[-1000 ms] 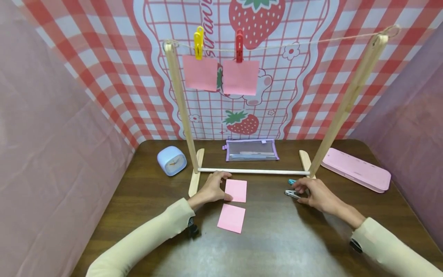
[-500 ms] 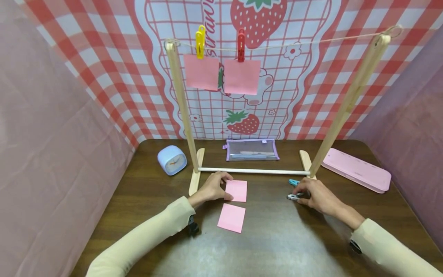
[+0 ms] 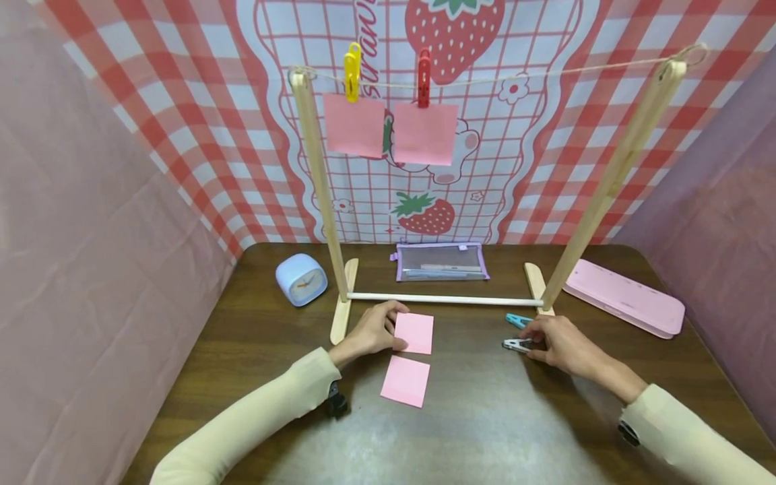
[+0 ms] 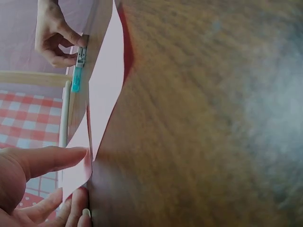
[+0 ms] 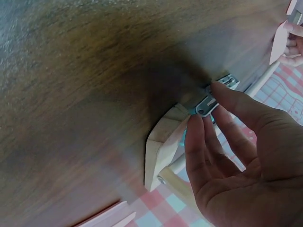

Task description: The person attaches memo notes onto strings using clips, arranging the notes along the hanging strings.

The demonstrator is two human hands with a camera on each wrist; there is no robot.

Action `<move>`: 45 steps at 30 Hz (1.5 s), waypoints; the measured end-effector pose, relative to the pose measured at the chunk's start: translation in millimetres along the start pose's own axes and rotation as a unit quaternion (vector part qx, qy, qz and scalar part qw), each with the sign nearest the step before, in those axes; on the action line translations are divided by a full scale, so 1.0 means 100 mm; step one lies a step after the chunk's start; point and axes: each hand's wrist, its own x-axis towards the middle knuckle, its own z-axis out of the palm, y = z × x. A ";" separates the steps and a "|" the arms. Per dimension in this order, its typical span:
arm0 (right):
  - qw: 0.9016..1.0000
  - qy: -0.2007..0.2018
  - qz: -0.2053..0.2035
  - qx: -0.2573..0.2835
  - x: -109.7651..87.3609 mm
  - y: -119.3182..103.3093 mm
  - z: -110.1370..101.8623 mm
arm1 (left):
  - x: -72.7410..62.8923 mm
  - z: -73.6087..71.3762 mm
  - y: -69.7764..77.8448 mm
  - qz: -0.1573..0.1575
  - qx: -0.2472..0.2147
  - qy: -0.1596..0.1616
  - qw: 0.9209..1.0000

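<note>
My left hand point(image 3: 371, 330) holds the left edge of the upper pink sticky note point(image 3: 415, 333), its thumb over the note in the left wrist view. A second pink sticky note point(image 3: 405, 382) lies just nearer on the table. On the right, my right hand point(image 3: 562, 345) pinches a grey-white clothespin point(image 3: 515, 345) between thumb and fingers, low over the tabletop; the right wrist view shows this clothespin point(image 5: 219, 96) at the fingertips. Just beyond it lies a turquoise clothespin point(image 3: 517, 320), partly hidden by the fingers.
A wooden stand point(image 3: 321, 188) carries a string. From it hang two pink notes, under a yellow clothespin point(image 3: 351, 73) and a red clothespin point(image 3: 424, 77). A blue clock point(image 3: 301, 279), a mesh pencil pouch point(image 3: 442, 261) and a pink case point(image 3: 624, 298) sit around the stand.
The grey-white clothespin has shifted slightly nearer and turned a little in my right hand. More of the turquoise clothespin shows. My left hand stays at the upper note.
</note>
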 end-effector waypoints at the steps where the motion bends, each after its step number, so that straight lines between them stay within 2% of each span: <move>1: 1.000 -0.001 0.002 -0.001 0.00 0.00 0.00 | 0.00 0.00 0.00 0.002 -0.005 0.000 1.000; 8: 1.000 0.005 0.012 -0.001 0.01 -0.03 -0.02 | -0.01 0.00 -0.01 0.001 -0.058 0.002 0.998; 13: 1.000 0.019 0.002 0.006 0.03 -0.05 -0.03 | -0.03 0.01 -0.03 -0.002 -0.079 0.002 0.997; 18: 0.999 0.034 -0.006 0.003 0.04 -0.08 -0.03 | -0.03 0.02 -0.04 -0.014 -0.108 0.023 0.994; 25: 0.999 0.041 -0.001 0.006 0.05 -0.12 -0.06 | -0.02 0.05 -0.03 -0.050 -0.148 0.058 0.986; 33: 0.999 0.049 -0.011 -0.009 0.09 -0.17 -0.10 | -0.04 0.06 0.00 -0.060 -0.224 0.041 0.972; 38: 0.999 0.050 -0.013 -0.012 0.12 -0.21 -0.14 | -0.04 0.07 0.00 -0.059 -0.237 0.049 0.968; 45: 0.999 0.049 0.008 0.009 0.21 -0.32 -0.31 | -0.02 0.07 0.00 -0.054 -0.270 0.050 0.960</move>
